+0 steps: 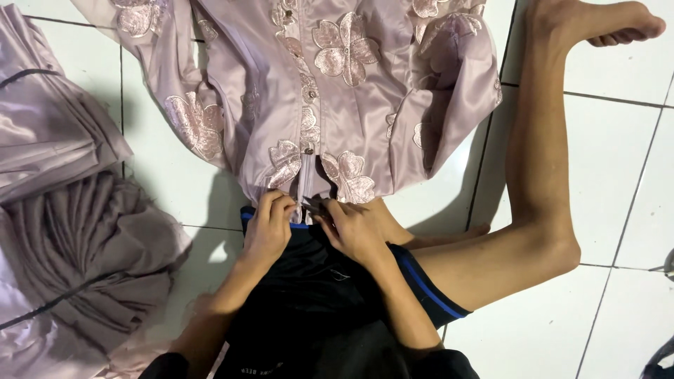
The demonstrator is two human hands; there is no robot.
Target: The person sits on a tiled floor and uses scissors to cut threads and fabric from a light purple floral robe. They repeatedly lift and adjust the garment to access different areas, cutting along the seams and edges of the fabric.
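A pale lilac satin blouse [365, 91] with embroidered flowers and a buttoned front lies spread on the white tiled floor, its lower hem resting on my lap. My left hand [269, 226] pinches the hem at the bottom of the button strip. My right hand [351, 228] holds the hem beside it and grips a small dark tool [312, 204], too small to identify. The two hands almost touch at the centre of the hem.
A pile of folded lilac satin and pleated fabric [63, 210] lies on the floor at the left. My bare right leg [540, 182] stretches out to the right in black shorts with blue trim [421, 284]. A small object [667, 265] shows at the right edge.
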